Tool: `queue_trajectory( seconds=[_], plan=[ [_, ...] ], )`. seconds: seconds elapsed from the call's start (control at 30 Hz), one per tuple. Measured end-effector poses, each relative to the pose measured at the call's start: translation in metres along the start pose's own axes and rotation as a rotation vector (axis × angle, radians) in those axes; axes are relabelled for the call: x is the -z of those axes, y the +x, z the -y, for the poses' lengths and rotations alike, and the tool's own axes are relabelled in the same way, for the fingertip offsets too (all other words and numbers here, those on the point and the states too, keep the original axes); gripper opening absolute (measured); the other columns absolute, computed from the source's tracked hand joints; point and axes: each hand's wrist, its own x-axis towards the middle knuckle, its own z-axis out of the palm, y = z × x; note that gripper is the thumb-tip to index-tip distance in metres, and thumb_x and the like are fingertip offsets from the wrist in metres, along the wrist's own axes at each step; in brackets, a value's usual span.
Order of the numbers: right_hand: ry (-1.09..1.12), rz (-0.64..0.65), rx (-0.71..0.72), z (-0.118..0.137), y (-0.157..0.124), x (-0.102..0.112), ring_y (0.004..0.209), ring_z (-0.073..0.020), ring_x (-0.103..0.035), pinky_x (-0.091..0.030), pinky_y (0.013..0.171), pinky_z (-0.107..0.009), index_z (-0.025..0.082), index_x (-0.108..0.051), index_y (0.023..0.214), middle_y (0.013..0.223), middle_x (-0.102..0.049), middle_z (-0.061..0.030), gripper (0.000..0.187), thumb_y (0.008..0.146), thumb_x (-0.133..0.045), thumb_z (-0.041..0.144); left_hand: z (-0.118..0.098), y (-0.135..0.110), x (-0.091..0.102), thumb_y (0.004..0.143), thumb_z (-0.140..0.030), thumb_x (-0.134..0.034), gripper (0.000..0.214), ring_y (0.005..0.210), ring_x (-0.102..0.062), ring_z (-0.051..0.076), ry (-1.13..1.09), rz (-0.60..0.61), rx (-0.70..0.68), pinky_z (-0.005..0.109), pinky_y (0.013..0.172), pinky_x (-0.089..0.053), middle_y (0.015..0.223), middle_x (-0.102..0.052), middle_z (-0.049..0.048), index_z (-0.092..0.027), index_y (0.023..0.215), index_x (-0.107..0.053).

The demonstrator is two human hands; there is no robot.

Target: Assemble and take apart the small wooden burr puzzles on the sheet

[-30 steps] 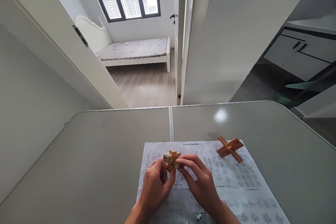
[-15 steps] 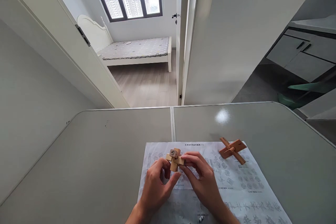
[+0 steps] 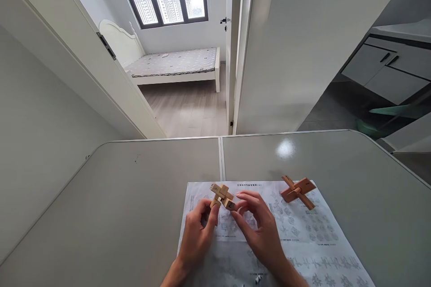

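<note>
A light wooden burr puzzle [image 3: 221, 192] of interlocked notched sticks is held just above the printed sheet [image 3: 232, 251], tilted, with dark marks on some stick ends. My left hand [image 3: 198, 231] is closed, its thumb and fingers pinching the puzzle's lower left stick. At the puzzle's right end, the thumb and fingertips of my right hand [image 3: 262, 226] close in on a marked stick end and appear to touch it. To the right lies a reddish-brown wooden puzzle [image 3: 298, 192] of crossed pieces, untouched, on the sheet's upper right corner.
The sheet, covered with small line drawings, lies on a grey table [image 3: 101, 215] with a pale seam down its middle. Small dark and white bits [image 3: 258, 279] show at the bottom. Beyond stand an open doorway, a bed [image 3: 175, 63] and, at right, cabinets [image 3: 387, 63].
The light burr puzzle has been turned in my hands and raised slightly, so other stick ends face me. My left hand has shifted its grip a little leftward. The reddish-brown puzzle stays put.
</note>
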Motion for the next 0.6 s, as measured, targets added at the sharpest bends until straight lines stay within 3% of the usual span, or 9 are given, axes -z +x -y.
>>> queue_trajectory(
  seconds=[0.1,0.3,0.5,0.6],
  plan=[
    [-0.019,-0.043,-0.042,0.0005,0.0003,-0.0014,0.08,-0.0166,-0.071,-0.063,0.076,-0.032,0.024,-0.064,0.119,0.113,-0.064,-0.0076,0.019,0.1,-0.068,0.027,0.0011,0.0002,0.0016,0.104,-0.053,-0.052,0.038,0.063,-0.051,0.015,-0.046,0.006,-0.005,0.025,0.06,-0.042,0.069,-0.057,-0.0013,-0.021,0.087,-0.064],
    [-0.019,0.028,-0.145,0.0022,-0.0021,-0.003,0.069,-0.0168,-0.071,-0.06,0.066,-0.026,0.025,-0.063,0.107,0.081,-0.072,0.0008,0.017,0.096,-0.073,0.033,-0.0036,0.0003,0.0009,0.103,-0.051,-0.053,0.038,0.061,-0.051,0.014,-0.04,0.054,-0.027,0.025,0.06,-0.041,0.068,-0.059,-0.0013,-0.021,0.083,-0.062],
    [0.012,0.082,-0.15,0.0065,-0.0013,-0.0016,0.08,-0.0192,-0.077,-0.064,0.072,-0.029,0.026,-0.061,0.115,0.093,-0.08,-0.0022,0.023,0.095,-0.071,0.033,-0.0012,-0.0002,-0.0007,0.101,-0.048,-0.058,0.03,0.06,-0.053,0.014,-0.017,0.065,-0.055,0.024,0.057,-0.042,0.07,-0.062,-0.001,-0.021,0.089,-0.064],
    [-0.034,0.07,-0.122,0.0061,-0.0012,-0.0016,0.076,-0.0192,-0.077,-0.064,0.068,-0.028,0.025,-0.062,0.115,0.092,-0.08,-0.0028,0.024,0.095,-0.072,0.034,-0.0003,-0.0007,-0.002,0.101,-0.046,-0.058,0.028,0.06,-0.055,0.014,0.004,0.048,-0.074,0.024,0.057,-0.043,0.072,-0.065,0.0,-0.021,0.091,-0.064]
  ],
)
